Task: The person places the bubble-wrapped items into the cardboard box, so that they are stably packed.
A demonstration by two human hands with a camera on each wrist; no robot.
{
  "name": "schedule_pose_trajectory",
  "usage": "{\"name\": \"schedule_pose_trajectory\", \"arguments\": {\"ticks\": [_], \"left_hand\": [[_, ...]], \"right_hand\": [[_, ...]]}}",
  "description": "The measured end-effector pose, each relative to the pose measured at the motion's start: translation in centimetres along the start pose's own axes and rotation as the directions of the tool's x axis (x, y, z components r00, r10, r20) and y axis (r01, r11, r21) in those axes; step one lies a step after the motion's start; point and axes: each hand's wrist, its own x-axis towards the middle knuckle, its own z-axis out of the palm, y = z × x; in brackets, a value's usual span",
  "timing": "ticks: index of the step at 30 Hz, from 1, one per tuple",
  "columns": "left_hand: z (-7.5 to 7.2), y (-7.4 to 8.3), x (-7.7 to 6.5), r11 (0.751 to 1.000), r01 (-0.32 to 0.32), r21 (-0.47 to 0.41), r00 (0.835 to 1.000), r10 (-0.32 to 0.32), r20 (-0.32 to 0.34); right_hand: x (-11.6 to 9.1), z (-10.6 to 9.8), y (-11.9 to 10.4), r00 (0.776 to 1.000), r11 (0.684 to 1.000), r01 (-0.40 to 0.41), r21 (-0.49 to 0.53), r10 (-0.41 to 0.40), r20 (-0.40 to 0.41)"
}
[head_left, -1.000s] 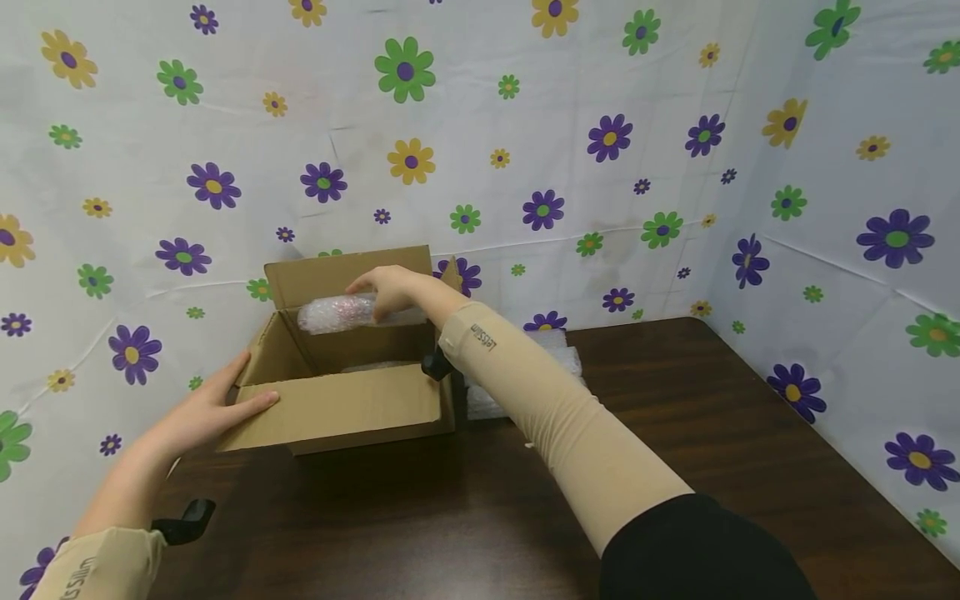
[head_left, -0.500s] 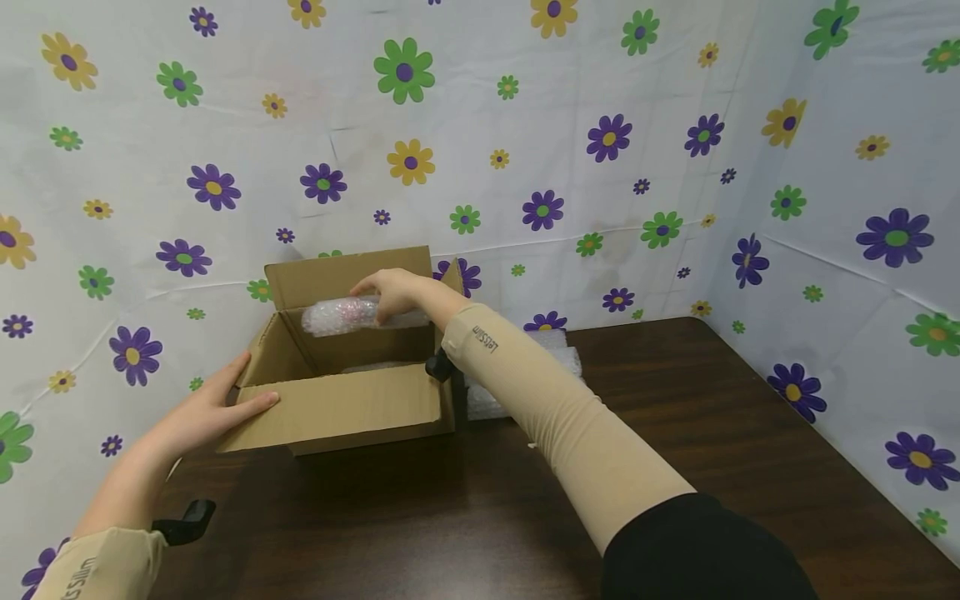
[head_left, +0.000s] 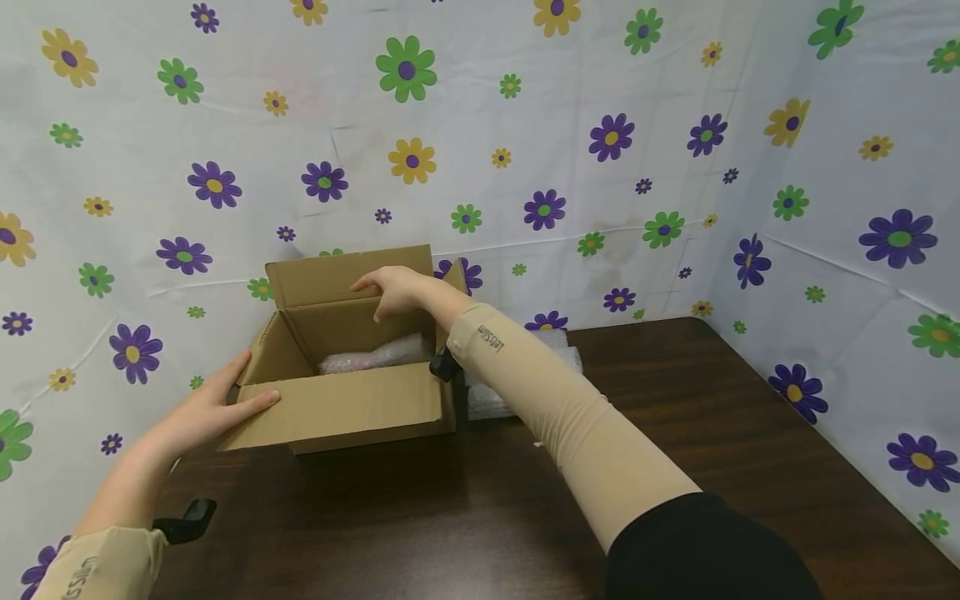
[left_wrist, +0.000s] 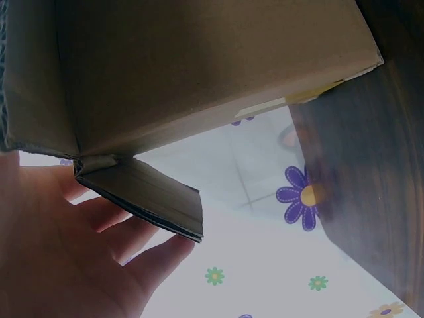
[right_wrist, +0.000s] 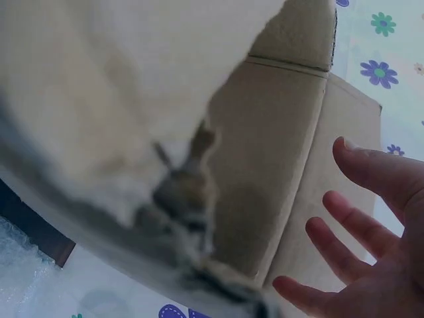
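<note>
In the head view, an uncovered cardboard box point(head_left: 330, 408) stands on the table with its flaps folded out. Inside it lies a bubble-wrapped bundle point(head_left: 375, 355) with a pinkish patch; the front flap hides its lower part. Above the box's back right, my right hand point(head_left: 397, 292) hovers with spread fingers, holding nothing. The right wrist view shows these fingertips point(right_wrist: 322, 232) apart from the cardboard. My left hand point(head_left: 213, 412) rests at the front left corner, thumb on the front flap. In the left wrist view its fairly straight fingers point(left_wrist: 159, 258) lie against a side flap point(left_wrist: 156, 195).
Several bubble-wrapped packs point(head_left: 558, 358) are stacked right of the box, partly behind my right forearm. The dark wooden table point(head_left: 675, 433) extends to the right and front. A flower-patterned cloth point(head_left: 487, 125) hangs close behind the box.
My right hand has let go of the bubble-wrapped bundle, which has dropped into the box. That hand stays above, fingers apart. The left hand has not moved.
</note>
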Motion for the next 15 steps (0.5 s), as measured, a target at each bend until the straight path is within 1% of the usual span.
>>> {"name": "schedule_pose_trajectory", "arguments": {"ticks": [7,12,15], "left_hand": [[-0.08,0.20,-0.15,1.000,-0.002,-0.030,1.000,0.002,0.005],[-0.14,0.20,-0.12,1.000,0.001,-0.030,1.000,-0.001,0.008],[-0.17,0.11,-0.12,0.999,0.001,-0.034,1.000,-0.001,0.011]], "right_hand": [[-0.26,0.10,0.26,0.999,0.999,-0.003,0.033,0.002,0.034],[-0.39,-0.08,0.39,0.999,0.999,0.015,0.035,-0.015,0.028],[-0.45,-0.34,0.35,0.999,0.998,0.025,0.057,-0.027,0.029]]}}
